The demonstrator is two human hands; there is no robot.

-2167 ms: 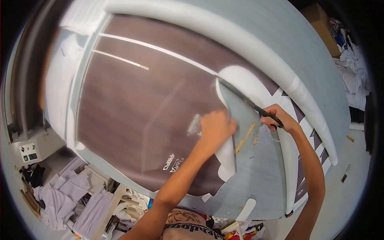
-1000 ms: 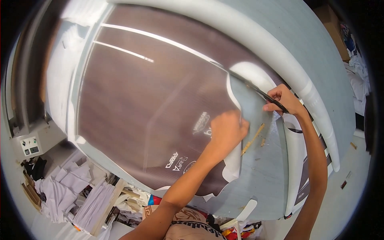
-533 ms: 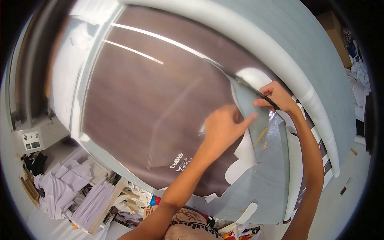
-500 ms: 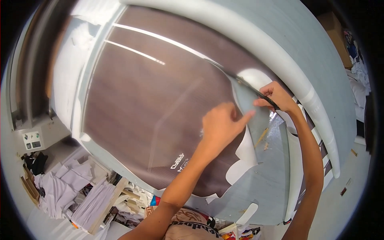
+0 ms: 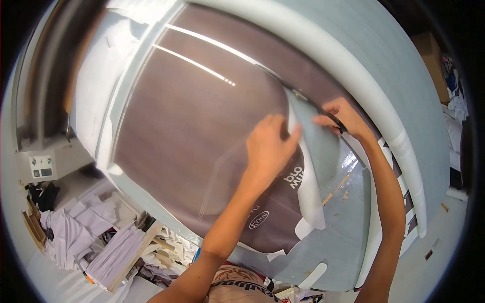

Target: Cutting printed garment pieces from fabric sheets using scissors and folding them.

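Right hand (image 5: 339,115): grip pinched on a thin black tool (image 5: 323,110), tip laid along the cut edge of the brown sheet (image 5: 202,131); kind of tool not clear. Left hand (image 5: 268,149): grip spread, palm flat, pressing down on the brown sheet just beside the cut, fingertips (image 5: 294,132) touching the lifted strip (image 5: 308,171). Strip white on its underside, curling up off the sheet and trailing toward the near edge, between the two hands at its upper end.

Brown sheet spread wide over the grey tabletop (image 5: 348,227), printed pale marks near its lower edge, two bright light streaks across the upper part. Cut running as a dark line from upper middle down toward the right hand. Bare glossy grey patch of tabletop exposed right of the strip, a few tan scraps (image 5: 336,188) lying on it.

Long white tube (image 5: 389,126) arcing along the far right side of the tabletop. Below left, off the tabletop: stacks of white cloth pieces (image 5: 96,237) on the floor, small grey control box (image 5: 41,166) just beside the tabletop edge.
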